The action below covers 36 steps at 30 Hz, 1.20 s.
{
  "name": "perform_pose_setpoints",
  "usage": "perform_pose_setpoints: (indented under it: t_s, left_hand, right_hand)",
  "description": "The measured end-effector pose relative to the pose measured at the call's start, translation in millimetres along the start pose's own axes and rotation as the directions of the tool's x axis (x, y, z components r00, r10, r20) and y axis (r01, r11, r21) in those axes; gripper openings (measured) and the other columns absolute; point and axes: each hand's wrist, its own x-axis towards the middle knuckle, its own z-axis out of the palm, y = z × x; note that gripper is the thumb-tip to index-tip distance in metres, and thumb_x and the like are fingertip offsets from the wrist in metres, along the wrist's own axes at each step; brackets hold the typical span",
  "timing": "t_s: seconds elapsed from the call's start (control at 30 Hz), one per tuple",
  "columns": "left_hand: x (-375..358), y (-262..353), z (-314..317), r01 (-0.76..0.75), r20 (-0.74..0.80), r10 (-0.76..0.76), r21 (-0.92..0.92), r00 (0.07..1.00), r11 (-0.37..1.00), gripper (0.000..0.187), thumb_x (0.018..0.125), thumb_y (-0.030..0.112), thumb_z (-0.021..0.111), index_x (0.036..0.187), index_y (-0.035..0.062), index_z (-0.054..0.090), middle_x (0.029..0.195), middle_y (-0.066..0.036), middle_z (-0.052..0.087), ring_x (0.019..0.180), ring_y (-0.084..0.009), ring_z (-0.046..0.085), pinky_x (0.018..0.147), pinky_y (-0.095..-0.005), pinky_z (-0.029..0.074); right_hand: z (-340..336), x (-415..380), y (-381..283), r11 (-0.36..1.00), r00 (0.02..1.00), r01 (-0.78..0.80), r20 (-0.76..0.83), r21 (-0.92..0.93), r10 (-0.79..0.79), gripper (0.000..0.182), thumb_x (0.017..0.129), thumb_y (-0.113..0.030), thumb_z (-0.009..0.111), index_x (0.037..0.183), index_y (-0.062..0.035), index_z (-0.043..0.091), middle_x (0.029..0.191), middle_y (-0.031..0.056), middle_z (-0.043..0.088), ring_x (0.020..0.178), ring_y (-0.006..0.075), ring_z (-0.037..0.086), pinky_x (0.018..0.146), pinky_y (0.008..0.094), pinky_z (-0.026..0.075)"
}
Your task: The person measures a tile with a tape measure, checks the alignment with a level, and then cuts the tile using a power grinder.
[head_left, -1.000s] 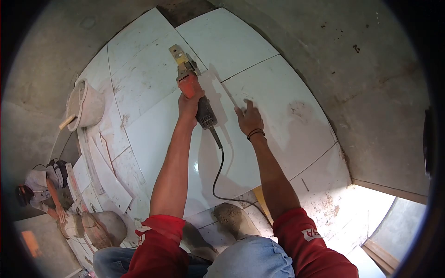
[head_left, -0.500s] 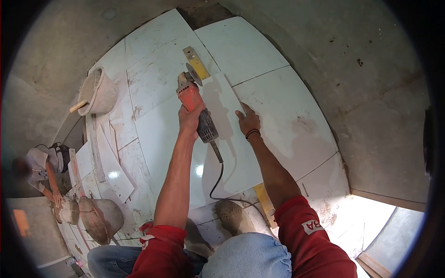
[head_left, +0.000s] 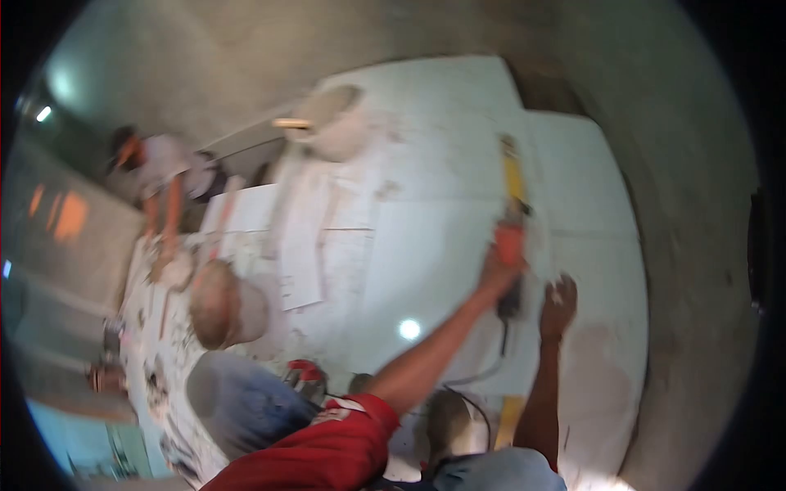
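My left hand [head_left: 498, 270] is wrapped round the body of a red and black angle grinder [head_left: 509, 240], held over a large white tile [head_left: 434, 262]. The grinder's disc end points away from me, and its black cord [head_left: 475, 379] runs back towards my feet. Just beyond its head lies a yellow bar [head_left: 514, 173], partly covered by the grinder. To the right, my right hand [head_left: 559, 304] is at the tile's right-hand side with its fingers apart, holding nothing I can see. Motion blurs this view.
A bucket [head_left: 340, 131] with a wooden handle across its rim stands at the back. Narrow tile pieces [head_left: 301, 254] lie left of the large tile, near a second bucket [head_left: 246, 311]. Another person [head_left: 168, 168] bends over the floor at left. A wall [head_left: 688, 245] borders the right.
The view has swung left, so the floor and hands appear farther right and the other person shows more fully. My left hand keeps hold of the grinder, now nearer my right hand.
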Motion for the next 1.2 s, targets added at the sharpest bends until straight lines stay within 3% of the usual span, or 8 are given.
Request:
perform_pose_setpoints:
  t_s: [0.1,0.3,0.47,0.57,0.63,0.73,0.97,1.2]
  left_hand:
    - [-21,2,-7,0.007,0.000,-0.007,-0.034,1.000,0.999,0.058,0.080,0.022,0.086,0.125,0.0026,0.055,0.112,-0.010,0.067,0.102,-0.0182,0.066,0.089,-0.0372,0.057]
    - [-65,28,-35,-0.069,0.015,0.068,0.083,0.998,0.994,0.085,0.089,0.034,0.081,0.150,-0.0031,0.034,0.133,-0.032,0.064,0.122,-0.0474,0.068,0.103,-0.0474,0.055]
    - [-67,10,-42,-0.140,0.033,0.137,0.088,0.990,0.986,0.094,0.091,0.036,0.080,0.155,-0.0067,0.026,0.135,-0.034,0.063,0.123,-0.0515,0.066,0.104,-0.0506,0.054]
    - [-65,5,-38,-0.383,-0.049,0.423,0.340,0.905,0.859,0.095,0.090,0.036,0.080,0.156,-0.0080,0.028,0.135,-0.033,0.063,0.121,-0.0520,0.066,0.103,-0.0523,0.054]
    - [-72,14,-30,-0.201,-0.059,0.237,0.360,0.970,0.911,0.094,0.090,0.036,0.081,0.155,-0.0092,0.031,0.133,-0.034,0.064,0.118,-0.0531,0.066,0.102,-0.0542,0.054]
    - [-82,31,-34,-0.185,0.012,0.191,0.325,0.981,0.927,0.086,0.090,0.037,0.081,0.150,-0.0084,0.039,0.126,-0.035,0.066,0.115,-0.0541,0.065,0.099,-0.0565,0.053]
    - [-81,22,-24,-0.281,-0.007,0.299,0.325,0.954,0.903,0.062,0.090,0.034,0.081,0.129,-0.0048,0.052,0.112,-0.031,0.069,0.106,-0.0513,0.067,0.091,-0.0572,0.054]
    - [-95,50,-27,-0.130,-0.073,0.154,0.261,0.985,0.957,0.072,0.075,0.025,0.086,0.133,-0.0054,0.054,0.118,-0.031,0.072,0.109,-0.0485,0.070,0.096,-0.0524,0.057]
  right_hand:
    - [-20,-22,-112,0.818,0.737,-0.499,0.637,0.287,0.227,0.064,0.097,-0.016,0.072,0.155,-0.0025,0.048,0.133,0.0145,0.065,0.119,0.0215,0.064,0.101,0.0369,0.054]
    - [1,-34,-134,0.772,0.563,-0.557,0.823,0.308,0.077,0.089,0.080,-0.018,0.080,0.157,-0.0055,0.038,0.140,0.0110,0.054,0.125,0.0226,0.057,0.106,0.0370,0.049]
    - [9,-51,-131,0.849,0.579,-0.440,0.815,0.293,0.019,0.087,0.079,-0.017,0.084,0.154,-0.0050,0.041,0.139,0.0092,0.054,0.124,0.0216,0.057,0.105,0.0338,0.048]
    - [10,-57,-143,0.850,0.632,-0.447,0.771,0.278,0.080,0.077,0.086,-0.015,0.082,0.152,-0.0037,0.043,0.136,0.0090,0.057,0.121,0.0214,0.059,0.103,0.0337,0.049]
    - [26,-64,-154,0.848,0.674,-0.434,0.734,0.305,0.081,0.076,0.087,-0.016,0.081,0.151,-0.0035,0.043,0.135,0.0089,0.057,0.121,0.0213,0.059,0.103,0.0337,0.050]
    - [36,-68,-143,0.844,0.721,-0.418,0.688,0.335,0.084,0.074,0.088,-0.016,0.080,0.151,-0.0033,0.044,0.135,0.0089,0.058,0.120,0.0212,0.059,0.102,0.0337,0.050]
    - [49,-59,-86,0.836,0.809,-0.381,0.581,0.396,0.093,0.068,0.091,-0.016,0.078,0.149,-0.0027,0.045,0.133,0.0088,0.059,0.118,0.0208,0.060,0.101,0.0337,0.050]
    - [44,-62,-36,0.826,0.890,-0.347,0.433,0.443,0.142,0.063,0.095,-0.016,0.076,0.148,-0.0021,0.046,0.131,0.0087,0.060,0.116,0.0205,0.061,0.099,0.0336,0.051]
